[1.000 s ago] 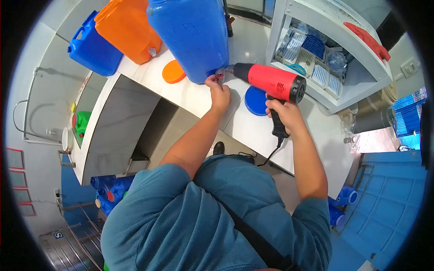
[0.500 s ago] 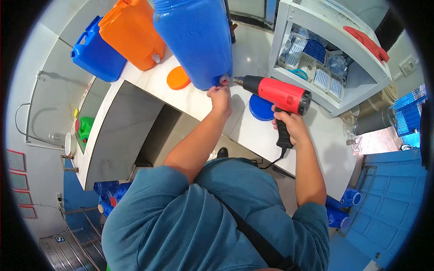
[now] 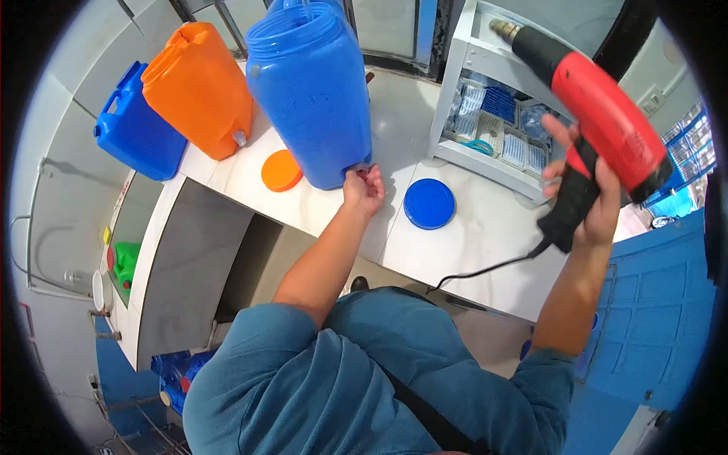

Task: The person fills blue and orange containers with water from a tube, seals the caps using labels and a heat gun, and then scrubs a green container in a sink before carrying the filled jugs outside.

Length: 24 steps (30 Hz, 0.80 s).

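In the head view a tall blue jerry can [image 3: 315,114] stands on the white counter, its wide mouth uncapped. My left hand [image 3: 364,189] is closed at the small spout [image 3: 361,167] low on the can's side, with fingers partly hiding it. A red and black heat gun [image 3: 607,121] is raised at the right, its metal nozzle pointing up and left, away from the can. My right hand [image 3: 595,201] grips its black handle, with some fingers extended off it. Between my hands, a round blue lid [image 3: 429,203] lies flat on the counter.
An orange lid [image 3: 281,171] lies left of the tall can. Behind it stand an orange jerry can [image 3: 201,91] and a smaller blue jerry can [image 3: 144,125]. A white shelf unit [image 3: 447,114] with small baskets occupies the back right. The gun's cord [image 3: 485,271] trails over the counter.
The heat gun, in my right hand, has swung up and right, away from the spout. My left hand has stayed at the spout. The camera view has shifted.
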Motion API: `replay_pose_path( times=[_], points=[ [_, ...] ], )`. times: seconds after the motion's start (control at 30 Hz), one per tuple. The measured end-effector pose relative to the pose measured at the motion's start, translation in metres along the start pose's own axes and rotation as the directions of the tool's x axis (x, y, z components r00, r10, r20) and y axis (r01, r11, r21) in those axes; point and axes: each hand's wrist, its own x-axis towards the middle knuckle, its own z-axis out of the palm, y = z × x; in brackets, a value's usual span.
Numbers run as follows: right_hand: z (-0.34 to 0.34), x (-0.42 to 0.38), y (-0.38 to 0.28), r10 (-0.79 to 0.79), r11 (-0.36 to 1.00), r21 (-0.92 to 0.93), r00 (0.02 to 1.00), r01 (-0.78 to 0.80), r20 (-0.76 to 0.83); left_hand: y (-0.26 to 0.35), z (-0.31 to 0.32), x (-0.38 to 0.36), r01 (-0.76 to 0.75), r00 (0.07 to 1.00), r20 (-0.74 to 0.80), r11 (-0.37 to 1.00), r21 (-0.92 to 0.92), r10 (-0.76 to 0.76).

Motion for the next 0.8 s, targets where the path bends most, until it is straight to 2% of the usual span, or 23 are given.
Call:
replay_pose_path(
  times=[0.07,0.13,0.17,0.2,0.23,0.27,0.3,0.33,0.37,0.4,0.43,0.47,0.5,0.53,0.57,0.6,0.63,0.67,0.7,0.73,0.77,0.8],
  points=[
    [0.001,0.026,-0.017,0.059,0.979,-0.194,0.998,-0.066,-0.038,0.006,-0.009,-0.004,0.007,1.0,-0.018,1.0,0.008,-0.007],
    [0.0,0.057,-0.029,0.126,0.851,-0.479,0.968,-0.217,-0.215,0.011,-0.029,-0.01,0.134,0.951,0.244,0.963,0.235,-0.192],
    [0.008,0.071,-0.034,0.093,0.759,-0.612,0.967,-0.223,-0.236,0.017,-0.035,-0.026,0.123,0.957,0.23,0.967,0.222,-0.175],
    [0.015,0.086,-0.037,0.051,0.647,-0.729,0.967,-0.222,-0.25,0.022,-0.032,-0.053,0.047,0.97,0.181,0.856,0.514,-0.162],
    [0.013,0.104,-0.036,0.011,0.548,-0.811,0.971,-0.205,-0.238,0.028,-0.035,-0.071,-0.012,0.981,0.135,0.653,0.757,-0.138],
    [0.016,0.121,-0.036,-0.032,0.439,-0.879,0.974,-0.188,-0.224,0.043,-0.046,-0.078,-0.015,0.984,0.129,0.656,0.755,-0.126],
    [0.023,0.134,-0.037,-0.044,0.238,-0.954,0.98,-0.18,-0.196,0.067,-0.058,-0.086,-0.234,0.963,0.267,0.363,0.902,-0.044],
    [-0.015,0.169,-0.031,0.009,0.149,-0.977,0.988,-0.154,-0.154,0.092,-0.066,-0.092,-0.416,0.909,0.416,0.011,0.909,-0.016],
    [-0.015,0.186,-0.03,0.05,-0.015,-0.986,0.985,-0.168,-0.168,0.115,-0.072,-0.095,-0.418,0.908,0.418,0.001,0.908,-0.004],
    [-0.011,0.199,-0.029,0.084,-0.178,-0.97,0.979,-0.168,-0.185,0.138,-0.075,-0.096,-0.439,0.867,0.47,-0.191,0.878,0.166],
    [-0.009,0.208,-0.025,0.075,-0.162,-0.974,0.982,-0.161,-0.175,0.158,-0.077,-0.096,-0.41,0.785,0.533,-0.381,0.829,0.316],
    [-0.007,0.215,-0.019,0.066,-0.284,-0.949,0.984,-0.138,-0.163,0.172,-0.083,-0.09,-0.407,0.774,0.541,-0.396,0.823,0.329],
    [-0.005,0.223,-0.012,0.057,-0.402,-0.908,0.987,-0.116,-0.152,0.182,-0.096,-0.081,-0.362,0.597,0.719,-0.68,0.638,0.356],
    [-0.002,0.227,-0.01,0.048,-0.386,-0.915,0.989,-0.113,-0.142,0.19,-0.106,-0.077,-0.224,0.409,0.864,-0.886,0.407,0.294],
    [0.001,0.229,-0.01,0.04,-0.43,-0.894,0.987,-0.125,-0.158,0.195,-0.111,-0.08,-0.239,0.686,0.669,-0.78,0.579,0.286],
    [0.003,0.231,-0.01,0.034,-0.476,-0.869,0.984,-0.136,-0.172,0.206,-0.115,-0.081,-0.231,0.679,0.671,-0.781,0.58,0.298],
    [0.004,0.232,-0.009,0.028,-0.471,-0.872,0.986,-0.131,-0.163,0.22,-0.118,-0.083,-0.316,0.687,0.699,-0.787,0.531,0.196],
    [0.003,0.231,-0.007,-0.116,-0.463,-0.885,0.993,-0.049,0.006,0.235,-0.112,-0.093,-0.4,0.687,0.722,-0.783,0.476,0.088],
    [0.002,0.227,-0.006,-0.255,-0.468,-0.883,0.952,0.03,0.168,0.259,-0.104,-0.105,-0.419,0.641,0.701,-0.622,0.661,0.313],
    [0.031,0.212,-0.006,-0.309,-0.375,-0.925,0.933,0.061,0.187,0.289,-0.089,-0.112,-0.358,0.487,0.702,-0.615,0.703,0.519],
    [0.058,0.205,-0.003,-0.343,-0.327,-0.935,0.904,0.139,0.255,0.334,-0.077,-0.115,-0.394,0.29,0.684,-0.567,0.723,0.67],
    [0.085,0.199,-0.001,-0.375,-0.285,-0.933,0.87,0.221,0.321,0.393,-0.072,-0.103,-0.496,-0.043,0.739,-0.656,0.568,0.672]
  ],
)
